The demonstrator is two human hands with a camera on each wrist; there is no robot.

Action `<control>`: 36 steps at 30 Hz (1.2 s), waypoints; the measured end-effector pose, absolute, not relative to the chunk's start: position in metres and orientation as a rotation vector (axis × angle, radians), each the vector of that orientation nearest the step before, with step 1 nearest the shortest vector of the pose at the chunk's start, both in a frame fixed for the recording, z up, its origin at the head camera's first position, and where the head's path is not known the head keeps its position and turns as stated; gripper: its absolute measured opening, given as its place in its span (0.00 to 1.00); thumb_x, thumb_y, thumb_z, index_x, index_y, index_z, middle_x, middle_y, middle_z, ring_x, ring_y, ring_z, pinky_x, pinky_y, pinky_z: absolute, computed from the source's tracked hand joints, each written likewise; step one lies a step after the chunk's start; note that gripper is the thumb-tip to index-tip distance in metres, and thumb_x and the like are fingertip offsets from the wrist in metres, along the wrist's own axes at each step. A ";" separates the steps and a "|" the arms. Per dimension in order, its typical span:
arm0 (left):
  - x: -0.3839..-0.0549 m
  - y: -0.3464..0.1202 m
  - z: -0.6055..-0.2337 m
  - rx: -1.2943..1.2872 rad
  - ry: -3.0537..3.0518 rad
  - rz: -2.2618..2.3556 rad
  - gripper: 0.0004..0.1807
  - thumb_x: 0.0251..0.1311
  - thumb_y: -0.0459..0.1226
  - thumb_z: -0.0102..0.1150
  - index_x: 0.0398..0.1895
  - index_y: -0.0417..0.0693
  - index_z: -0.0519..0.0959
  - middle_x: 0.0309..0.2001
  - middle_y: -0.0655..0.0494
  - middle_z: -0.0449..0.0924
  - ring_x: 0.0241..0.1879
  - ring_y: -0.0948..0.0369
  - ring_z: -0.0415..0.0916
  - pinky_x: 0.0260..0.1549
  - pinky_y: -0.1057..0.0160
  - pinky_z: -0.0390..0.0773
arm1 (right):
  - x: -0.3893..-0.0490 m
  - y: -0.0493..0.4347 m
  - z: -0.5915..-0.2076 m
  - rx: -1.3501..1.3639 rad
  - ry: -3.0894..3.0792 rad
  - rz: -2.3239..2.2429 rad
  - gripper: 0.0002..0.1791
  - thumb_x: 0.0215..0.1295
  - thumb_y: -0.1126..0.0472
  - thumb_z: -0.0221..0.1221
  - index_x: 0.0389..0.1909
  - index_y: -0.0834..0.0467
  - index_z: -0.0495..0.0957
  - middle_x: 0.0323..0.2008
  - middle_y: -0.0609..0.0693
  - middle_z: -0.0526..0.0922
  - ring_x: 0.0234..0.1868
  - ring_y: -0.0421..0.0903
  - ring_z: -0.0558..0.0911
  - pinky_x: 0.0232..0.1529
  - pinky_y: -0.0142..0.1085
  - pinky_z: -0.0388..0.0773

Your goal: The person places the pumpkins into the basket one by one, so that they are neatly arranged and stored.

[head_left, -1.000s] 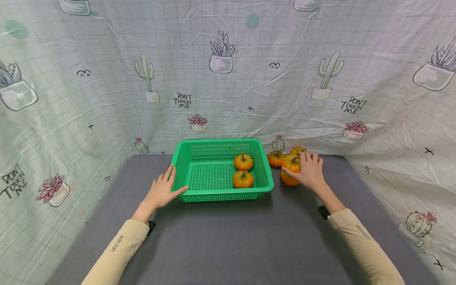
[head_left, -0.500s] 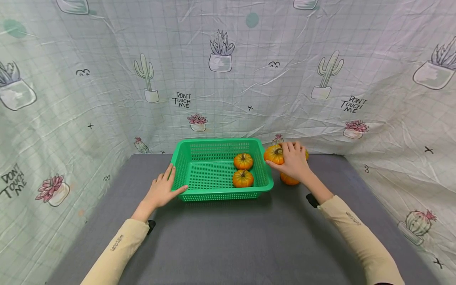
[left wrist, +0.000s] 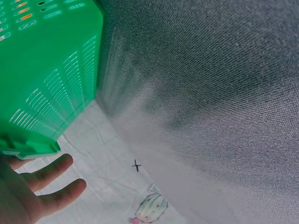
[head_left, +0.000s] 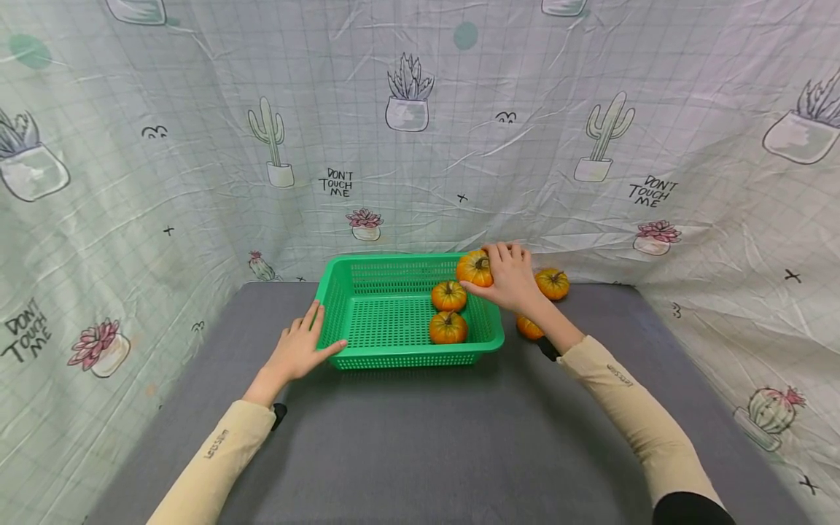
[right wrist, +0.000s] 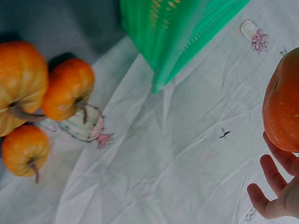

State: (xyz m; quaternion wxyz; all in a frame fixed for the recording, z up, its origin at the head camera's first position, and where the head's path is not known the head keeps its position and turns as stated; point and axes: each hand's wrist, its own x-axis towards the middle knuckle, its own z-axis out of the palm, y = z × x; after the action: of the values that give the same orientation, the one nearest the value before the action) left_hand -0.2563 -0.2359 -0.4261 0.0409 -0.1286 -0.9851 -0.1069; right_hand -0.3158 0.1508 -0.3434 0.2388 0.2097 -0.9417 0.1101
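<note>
Over the right back part of the green plastic basket [head_left: 410,351], my right hand [head_left: 512,278] grips a small orange pumpkin [head_left: 475,269]. In the right wrist view that pumpkin [right wrist: 282,105] shows its orange underside at the right edge, with fingers against it. Two more pumpkins sit inside the basket at its right side, a rear pumpkin [head_left: 449,296] and a front pumpkin [head_left: 448,328]. My left hand [head_left: 297,351] rests on the basket's left rim, fingers extended and thumb spread toward the front. From the left wrist view, fingertips [left wrist: 70,189] reach past the rim.
Right of the basket, a pumpkin [head_left: 552,284] stands near the back cloth and another [head_left: 529,327] is partly covered by my right forearm. The right wrist view shows three there, including a middle pumpkin [right wrist: 68,88]. A patterned cloth [head_left: 407,182] hangs behind the grey table [head_left: 420,445].
My right hand has taken hold of a pumpkin from the group at the right, lifted it, and carried it leftward over the basket. The left hand stays on the rim.
</note>
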 end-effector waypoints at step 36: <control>-0.255 -0.236 -0.425 -0.401 -3.018 -0.325 0.51 0.55 0.65 0.39 0.69 0.37 0.42 0.70 0.41 0.37 0.60 0.38 0.55 0.49 0.37 0.59 | -0.397 0.059 -0.365 0.402 -2.755 0.426 0.42 0.50 0.29 0.51 0.57 0.57 0.60 0.52 0.56 0.66 0.48 0.56 0.61 0.47 0.50 0.58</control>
State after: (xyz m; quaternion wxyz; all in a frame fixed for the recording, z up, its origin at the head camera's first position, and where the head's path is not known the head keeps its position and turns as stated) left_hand -0.2553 -0.2356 -0.4247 0.0401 -0.1308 -0.9849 -0.1062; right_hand -0.3967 0.0589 -0.3646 0.1616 0.1410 -0.9652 0.1493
